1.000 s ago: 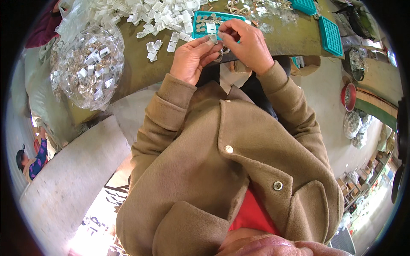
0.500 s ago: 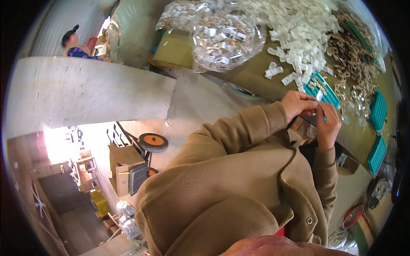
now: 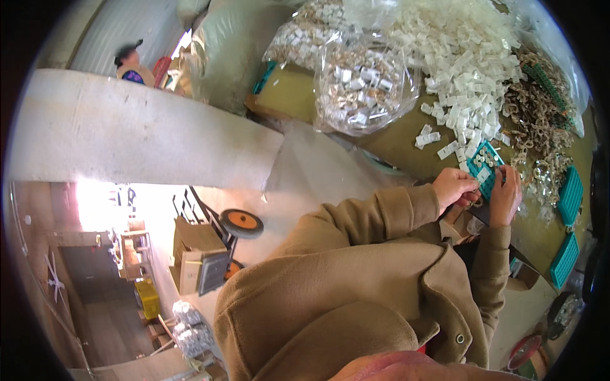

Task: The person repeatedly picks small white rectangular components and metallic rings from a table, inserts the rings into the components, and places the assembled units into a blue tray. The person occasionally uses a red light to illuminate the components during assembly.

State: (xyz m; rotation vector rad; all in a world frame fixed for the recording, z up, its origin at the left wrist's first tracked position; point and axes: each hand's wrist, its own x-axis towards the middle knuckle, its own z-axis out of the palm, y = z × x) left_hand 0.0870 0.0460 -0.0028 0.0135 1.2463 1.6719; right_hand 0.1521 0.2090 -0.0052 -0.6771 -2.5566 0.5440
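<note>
My left hand (image 3: 454, 189) pinches a small white plastic piece (image 3: 483, 174) between thumb and fingers, at the near edge of a teal tray (image 3: 490, 147). Small round pale parts (image 3: 486, 159) lie in that tray. Just beside it, my right hand (image 3: 506, 198) reaches over the tray's right side with its fingers bent down and drawn together. Whether anything sits between those fingertips is hidden. Beyond the tray spreads a large heap of similar white pieces (image 3: 473, 70), with a few loose ones (image 3: 427, 136) to its left.
A clear bag of white and metal parts (image 3: 362, 95) lies left of the heap. Brownish metal parts (image 3: 540, 117) are piled at the right, near two more teal trays (image 3: 570, 193). On the floor at left stand a cardboard box (image 3: 197, 247) and a wheeled cart (image 3: 241, 222). A person (image 3: 133, 68) is in the background.
My hands were fingertip to fingertip and have come apart. The right one has moved onto the tray, while the left keeps the white piece. The whole view has shifted slightly.
</note>
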